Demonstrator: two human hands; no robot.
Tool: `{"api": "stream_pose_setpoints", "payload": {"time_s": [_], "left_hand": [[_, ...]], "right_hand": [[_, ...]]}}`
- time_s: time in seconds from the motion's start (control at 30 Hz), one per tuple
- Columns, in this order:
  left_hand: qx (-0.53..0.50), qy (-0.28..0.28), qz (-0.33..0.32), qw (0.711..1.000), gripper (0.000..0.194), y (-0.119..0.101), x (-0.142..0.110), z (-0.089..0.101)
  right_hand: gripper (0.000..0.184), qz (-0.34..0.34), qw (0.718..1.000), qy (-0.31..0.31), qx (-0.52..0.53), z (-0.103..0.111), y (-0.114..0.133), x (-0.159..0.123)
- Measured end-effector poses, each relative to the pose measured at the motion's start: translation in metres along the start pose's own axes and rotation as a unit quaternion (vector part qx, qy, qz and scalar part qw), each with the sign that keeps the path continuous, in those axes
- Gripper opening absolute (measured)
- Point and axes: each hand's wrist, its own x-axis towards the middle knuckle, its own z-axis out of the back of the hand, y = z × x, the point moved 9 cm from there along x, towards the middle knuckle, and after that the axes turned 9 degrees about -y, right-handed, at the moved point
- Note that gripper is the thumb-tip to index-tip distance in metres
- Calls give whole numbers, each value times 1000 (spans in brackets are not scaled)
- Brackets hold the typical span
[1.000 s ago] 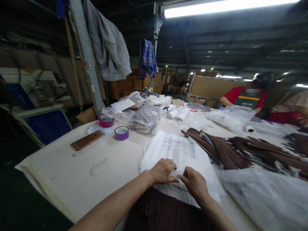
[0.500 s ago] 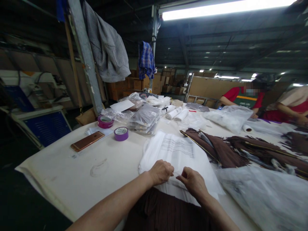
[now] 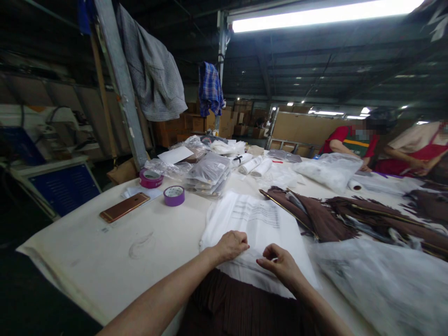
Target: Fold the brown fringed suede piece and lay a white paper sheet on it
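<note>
two tape rolls (image 3: pixel 174 195) on white table (image 3: pixel 105 261).

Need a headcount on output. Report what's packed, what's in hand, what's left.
Done: a stack of bagged garments by the purple tape roll. In hand: left hand and right hand pinch the near edge of a white plastic bag. Left: loose brown garments alongside.

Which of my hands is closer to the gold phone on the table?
Left. Your left hand lies on the white bag stack, right of the phone. Your right hand sits farther right, also on the stack.
</note>
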Motion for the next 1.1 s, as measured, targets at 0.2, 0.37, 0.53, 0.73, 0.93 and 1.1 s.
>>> {"api": "stream_pose_setpoints", "payload": {"time_s": [0.2,0.37,0.53,0.73,0.93,1.1], "left_hand": [[107,-19,-99,989,17,-24,-5,-1],[179,-22,-171,969,15,-30,-10,-1],[225,-54,-208,950,16,-27,-18,8],[247,-81,-227,939,20,-31,-23,11],[249,-81,-208,943,25,-33,-26,7],[251,-81,-170,949,17,-38,-21,4]], "right_hand": [[21,105,983,-63,-134,0,23,-8],[21,216,937,-129,-241,3,27,-19],[26,305,886,-204,-283,11,36,-31],[25,353,850,-249,-300,19,45,-37],[23,356,839,-272,-309,26,46,-37],[19,356,837,-271,-315,30,54,-35]]}}
